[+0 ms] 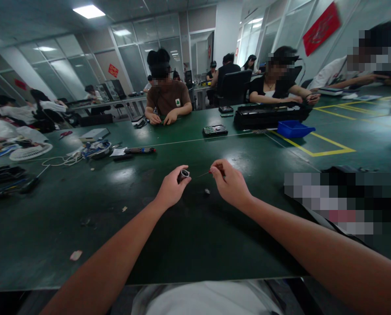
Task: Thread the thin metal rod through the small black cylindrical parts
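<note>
Over the green tabletop (169,245) | left hand (172,187) pinches a dark cylinder (183,175) | right hand (230,183) grips a red-handled screwdriver (219,168)

The head view looks out from my own head, facing forward and down over the green table (169,245). It is wide: the ceiling light (89,11) sits near its top, and my white clothing (208,299) shows at the bottom edge. My left hand (173,187) and right hand (230,183) lie near the middle, close to the lens, with my forearms running in from the lower corners. The far side of the table and the people beyond it sit higher up and farther off, and the glass partitions lean toward the sides.
</note>
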`<state>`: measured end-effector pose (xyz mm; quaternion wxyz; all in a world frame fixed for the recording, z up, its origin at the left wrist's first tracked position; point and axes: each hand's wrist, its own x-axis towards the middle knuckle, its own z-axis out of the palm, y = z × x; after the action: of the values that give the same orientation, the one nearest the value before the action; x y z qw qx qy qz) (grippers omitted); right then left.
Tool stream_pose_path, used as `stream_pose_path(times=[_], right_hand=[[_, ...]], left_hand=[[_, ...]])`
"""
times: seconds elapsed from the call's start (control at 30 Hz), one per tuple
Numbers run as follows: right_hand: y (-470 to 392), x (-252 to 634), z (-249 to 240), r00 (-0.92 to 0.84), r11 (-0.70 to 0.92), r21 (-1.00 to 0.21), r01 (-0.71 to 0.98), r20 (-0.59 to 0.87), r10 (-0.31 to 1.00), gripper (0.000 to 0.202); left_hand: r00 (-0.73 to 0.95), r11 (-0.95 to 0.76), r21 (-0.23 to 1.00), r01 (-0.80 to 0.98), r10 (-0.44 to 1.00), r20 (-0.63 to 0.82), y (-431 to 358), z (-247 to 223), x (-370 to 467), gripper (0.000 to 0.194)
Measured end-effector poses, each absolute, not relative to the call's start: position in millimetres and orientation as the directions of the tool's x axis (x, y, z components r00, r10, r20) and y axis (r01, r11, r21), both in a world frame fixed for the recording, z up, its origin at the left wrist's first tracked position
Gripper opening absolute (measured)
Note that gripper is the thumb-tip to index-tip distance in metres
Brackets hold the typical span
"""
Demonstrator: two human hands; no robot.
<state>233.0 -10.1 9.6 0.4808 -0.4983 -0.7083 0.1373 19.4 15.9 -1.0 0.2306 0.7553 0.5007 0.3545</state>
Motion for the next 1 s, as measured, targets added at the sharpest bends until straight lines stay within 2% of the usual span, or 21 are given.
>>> stream_pose_path(times=[0.17,0.33,0.43,0.67,0.83,1.0], right_hand=[[-10,233,12,-0.020,0.459,-0.679,0.573,0.548,0.836,0.014],[-9,233,12,-0.002,0.468,-0.686,0.557,0.563,0.827,0.013],[-8,233,11,-0.003,0.469,-0.683,0.560,0.565,0.825,0.013],[-7,234,10,-0.009,0.463,-0.689,0.558,0.553,0.833,0.014],[-8,234,10,-0.011,0.461,-0.691,0.556,0.549,0.836,0.013],[-8,234,10,-0.007,0.461,-0.693,0.554,0.550,0.835,0.013]], left_hand=[[0.305,-0.405,0.661,0.632,0.914,0.267,5,4,28,0.035],[0.464,-0.493,0.473,0.731,0.866,0.186,-7,4,43,0.030],[0.518,-0.540,0.369,0.756,0.839,0.167,-9,1,50,0.035],[0.647,-0.664,0.217,0.715,0.747,0.154,-2,-7,58,0.032],[0.668,-0.682,0.243,0.690,0.729,0.152,0,-8,58,0.029],[0.614,-0.632,0.451,0.630,0.761,0.208,2,-4,52,0.025]])
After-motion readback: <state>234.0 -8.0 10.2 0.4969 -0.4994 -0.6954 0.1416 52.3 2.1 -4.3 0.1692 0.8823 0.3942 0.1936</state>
